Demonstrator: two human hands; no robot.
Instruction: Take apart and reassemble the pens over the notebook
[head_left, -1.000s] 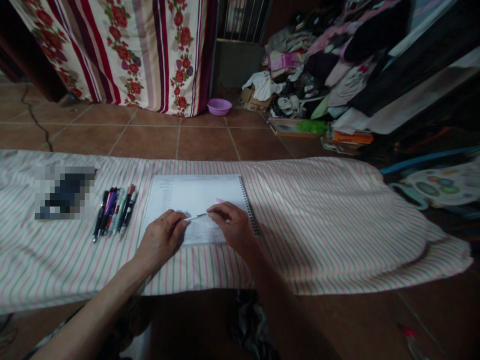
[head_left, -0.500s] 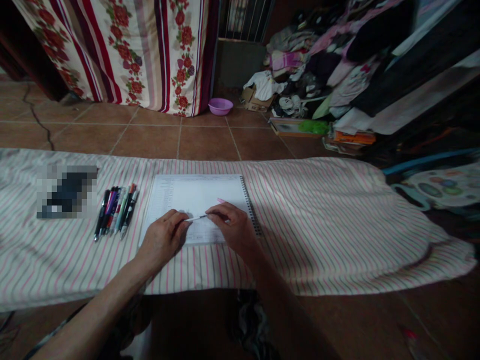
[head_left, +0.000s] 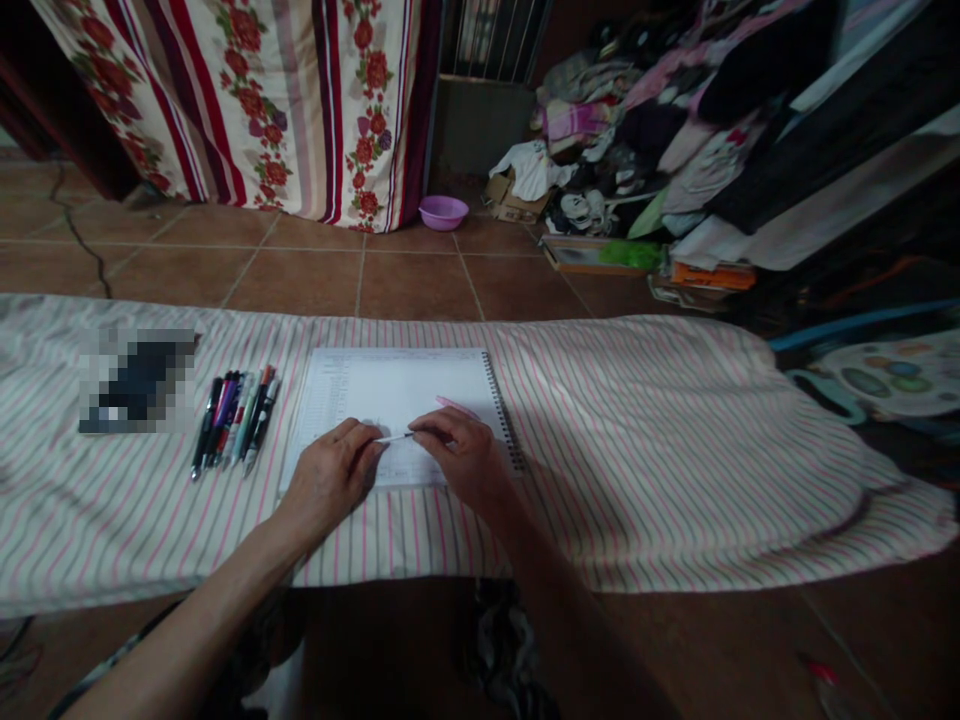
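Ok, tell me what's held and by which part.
A thin rod, white and dark: the left hand pinches its white part, the right hand its dark part.

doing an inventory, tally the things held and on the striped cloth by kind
Spiral notebook: 1
Thin white rod, held: 1
Slim pink item, partly hidden: 1
Pen bunch, too packed to count: 1
Pixelated dark item: 1
Total: 5, bunch as one
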